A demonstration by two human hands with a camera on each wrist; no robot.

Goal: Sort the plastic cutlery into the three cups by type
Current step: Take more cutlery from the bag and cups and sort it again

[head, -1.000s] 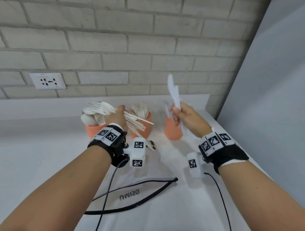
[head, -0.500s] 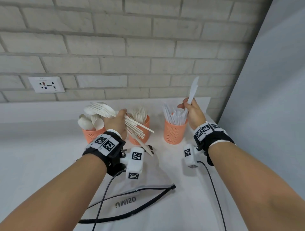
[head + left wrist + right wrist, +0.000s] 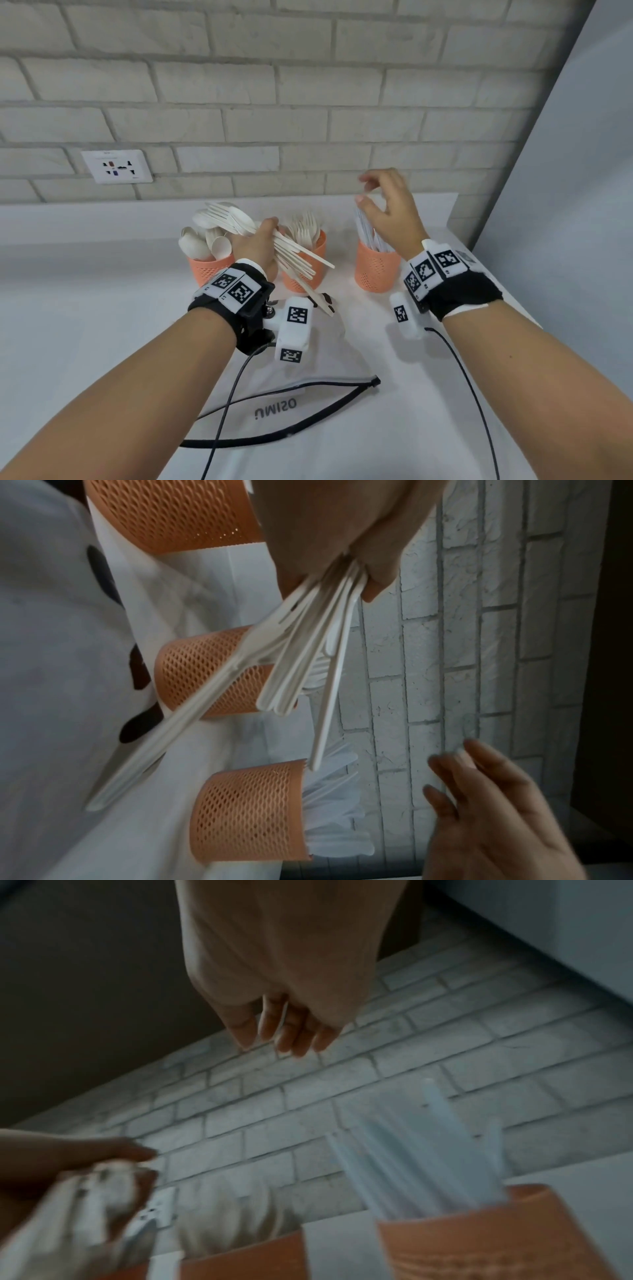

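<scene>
Three orange mesh cups stand in a row by the wall: the left cup (image 3: 210,269) holds spoons, the middle cup (image 3: 317,251) holds forks, the right cup (image 3: 375,270) holds knives (image 3: 428,1150). My left hand (image 3: 257,245) grips a bundle of white cutlery (image 3: 291,251), fork and spoon heads fanning left over the left cup, handles (image 3: 301,653) pointing right and down. My right hand (image 3: 387,205) hovers above the right cup with relaxed, spread fingers (image 3: 291,1031) and holds nothing.
A white zip pouch (image 3: 274,407) with a black zipper lies on the white counter near me. Black cables run from both wrist cameras. A brick wall with a socket (image 3: 116,167) stands behind the cups, and a grey panel (image 3: 565,171) closes the right side.
My right hand has let go of the white knife it held over the right cup and has risen with fingers spread. The left hand still grips its bundle in about the same place.
</scene>
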